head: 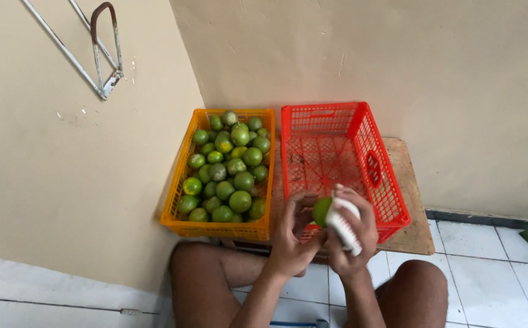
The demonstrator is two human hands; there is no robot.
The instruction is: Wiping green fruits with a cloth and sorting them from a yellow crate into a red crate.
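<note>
My left hand and my right hand meet in front of me over the near edge of a red plastic crate. Between them is a green citrus fruit. My left hand's fingers cup it from the left. My right hand presses a white foam net sleeve against the fruit's right side. An orange plastic crate to the left is full of several green citrus fruits. The red crate holds nothing that I can see.
Both crates rest side by side on a low wooden board in a corner of beige walls. My bare knees flank the white tiled floor. A metal bracket hangs on the left wall.
</note>
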